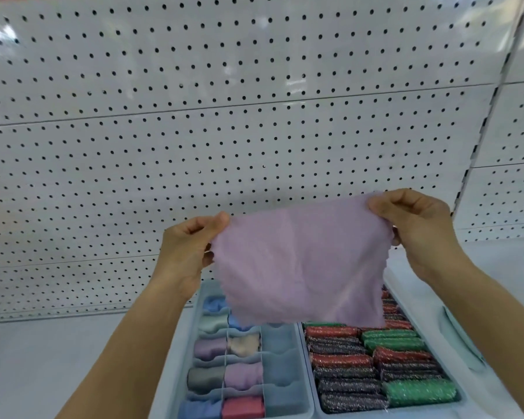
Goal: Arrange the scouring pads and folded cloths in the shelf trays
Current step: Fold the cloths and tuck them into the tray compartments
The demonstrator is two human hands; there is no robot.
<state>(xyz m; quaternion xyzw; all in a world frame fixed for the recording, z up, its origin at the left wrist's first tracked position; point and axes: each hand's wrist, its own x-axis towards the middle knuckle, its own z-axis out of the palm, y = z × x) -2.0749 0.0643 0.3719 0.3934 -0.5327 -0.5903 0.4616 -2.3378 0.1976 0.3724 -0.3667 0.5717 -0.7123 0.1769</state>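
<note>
Low in frame, the divided tray (198, 300) holds rolled cloths (243, 375) in two columns; its right column looks unfilled. Beside it, scouring pads (372, 364) pack their tray. Above, left hand (188, 252) and right hand (418, 228) pinch an unfolded lilac cloth (303, 261), yet to fold.

Bright, even light with faint shadows; glare streaks the pegboard (224, 101) at its upper corners, straight lines bow, and detail is soft.
</note>
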